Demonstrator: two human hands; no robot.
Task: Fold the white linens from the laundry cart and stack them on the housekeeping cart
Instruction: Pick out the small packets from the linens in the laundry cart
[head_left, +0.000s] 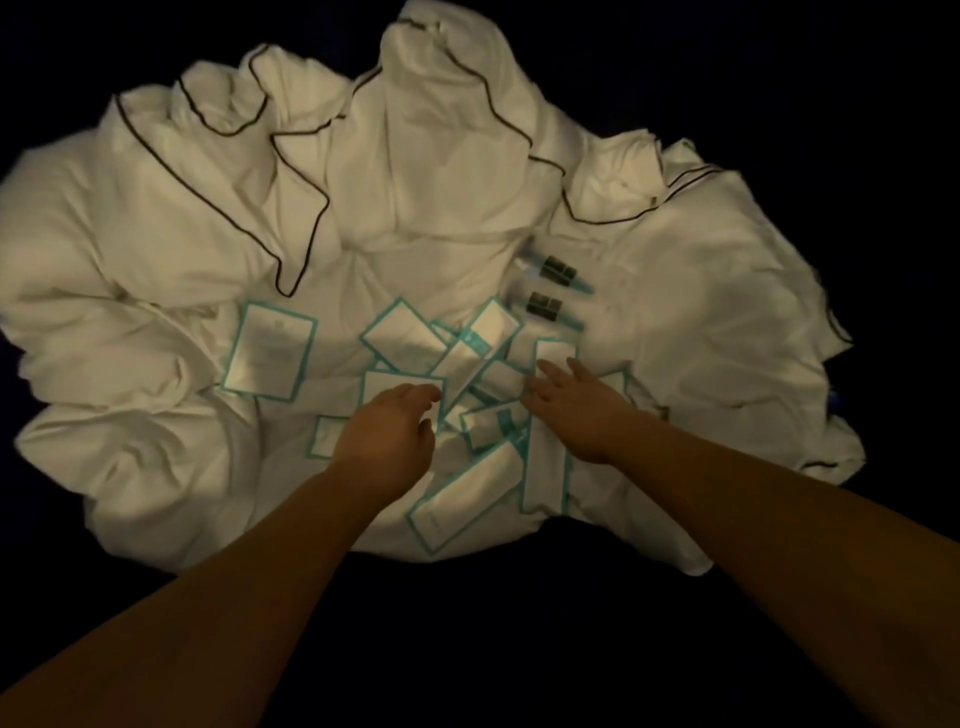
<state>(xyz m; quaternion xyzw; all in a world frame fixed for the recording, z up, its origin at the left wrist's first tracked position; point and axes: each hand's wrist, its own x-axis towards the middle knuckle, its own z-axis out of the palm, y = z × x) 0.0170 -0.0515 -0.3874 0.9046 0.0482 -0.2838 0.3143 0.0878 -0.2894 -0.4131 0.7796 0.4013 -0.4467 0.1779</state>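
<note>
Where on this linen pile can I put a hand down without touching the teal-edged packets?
Bare linen lies left of the lone packet, and there is more right of the two dark-labelled sachets. The middle is crowded: overlapping packets fill it around the left hand and right hand.

This looks like a dim hotel-housekeeping setting. A big rumpled heap of white bed linen edged with thin dark piping (395, 208) fills the view. Scattered on it lie small flat white packets with teal borders (270, 358), like guest-room amenity sachets, and two slim packets with dark labels (558, 270). Everything around the heap is dark.
</note>
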